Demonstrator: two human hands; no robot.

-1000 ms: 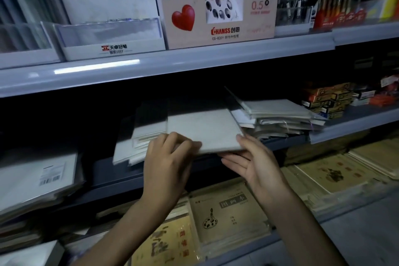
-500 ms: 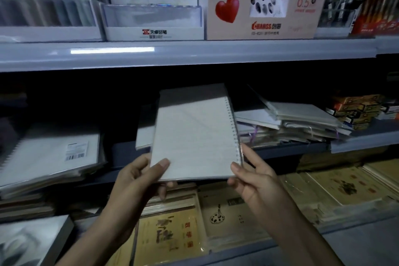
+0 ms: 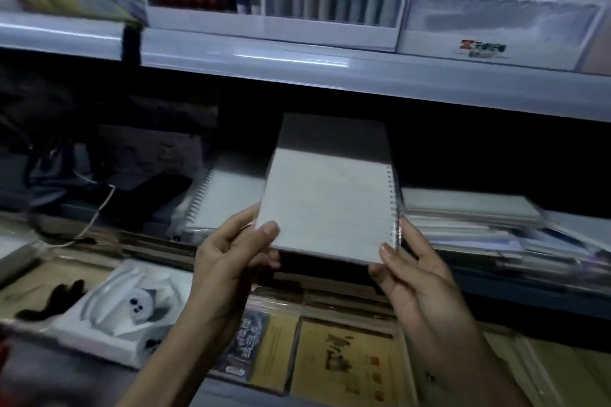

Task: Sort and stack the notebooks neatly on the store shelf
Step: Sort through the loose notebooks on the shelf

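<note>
Left hand (image 3: 231, 261) and right hand (image 3: 420, 277) each pinch a near corner of the notebook (image 3: 327, 208). Best carried level, then squared edge-to-edge onto the left stack (image 3: 224, 205).

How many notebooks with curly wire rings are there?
2. The held notebook is between left hand and right hand; the shelf notebook lies left of it. The blurry pile may hide more.

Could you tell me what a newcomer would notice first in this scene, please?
The eye lands first on the white spiral notebook, held up at the centre, the left hand gripping its lower left corner and the right hand its lower right. To its right lies an untidy stack of notebooks; yellow booklets lie below the hands.
</note>
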